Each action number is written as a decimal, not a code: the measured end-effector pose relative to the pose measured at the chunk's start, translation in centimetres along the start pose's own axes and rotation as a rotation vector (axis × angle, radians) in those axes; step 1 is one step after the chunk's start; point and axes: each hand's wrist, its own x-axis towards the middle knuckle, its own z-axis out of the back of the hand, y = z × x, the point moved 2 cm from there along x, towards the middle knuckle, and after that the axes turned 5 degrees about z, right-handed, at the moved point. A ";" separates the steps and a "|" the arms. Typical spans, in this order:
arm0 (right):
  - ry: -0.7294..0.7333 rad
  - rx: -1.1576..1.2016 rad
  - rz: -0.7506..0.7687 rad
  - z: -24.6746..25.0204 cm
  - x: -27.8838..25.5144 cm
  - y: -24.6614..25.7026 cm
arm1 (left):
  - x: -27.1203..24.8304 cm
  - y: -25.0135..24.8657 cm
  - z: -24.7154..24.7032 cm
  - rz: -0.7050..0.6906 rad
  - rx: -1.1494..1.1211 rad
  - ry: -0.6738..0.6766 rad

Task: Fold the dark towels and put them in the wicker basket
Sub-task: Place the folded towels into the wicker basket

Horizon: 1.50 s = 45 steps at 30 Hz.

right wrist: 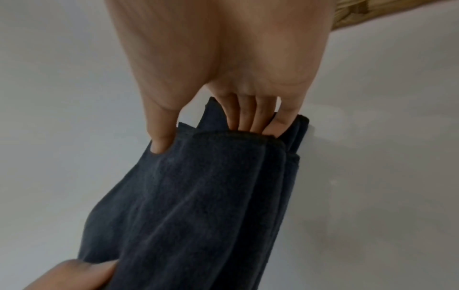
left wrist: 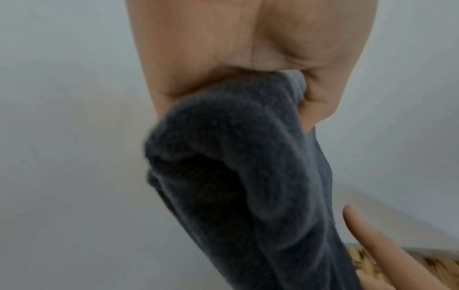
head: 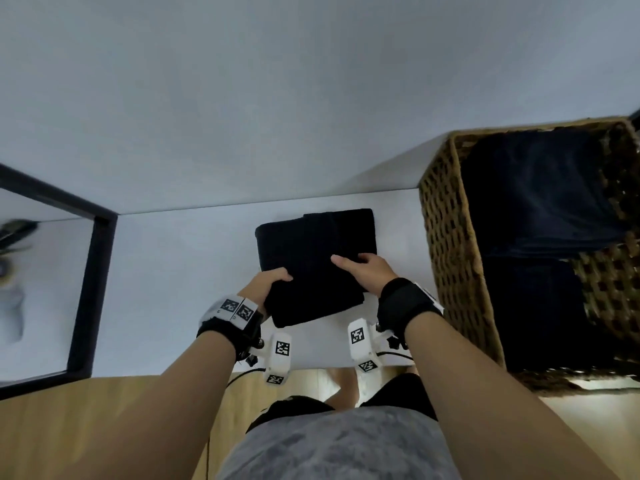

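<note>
White table (head: 194,271) bearing a wicker basket (head: 446,258) at the right, dark cloth inside. Folded dark towel (head: 311,258) at table centre, near edge raised. Left hand (head: 268,284) and right hand (head: 367,268) apart, each clamped on a near corner.

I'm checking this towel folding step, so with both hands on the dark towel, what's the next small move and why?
Probably lift the folded dark towel and carry it right, toward the wicker basket. The left hand and right hand both grip its near edge, it looks fully folded, and the basket already holds dark towels.
</note>
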 end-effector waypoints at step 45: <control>-0.296 -0.388 -0.229 33.5 -16.4 -4.9 | -6.8 6.5 -34.9 0.250 0.514 0.256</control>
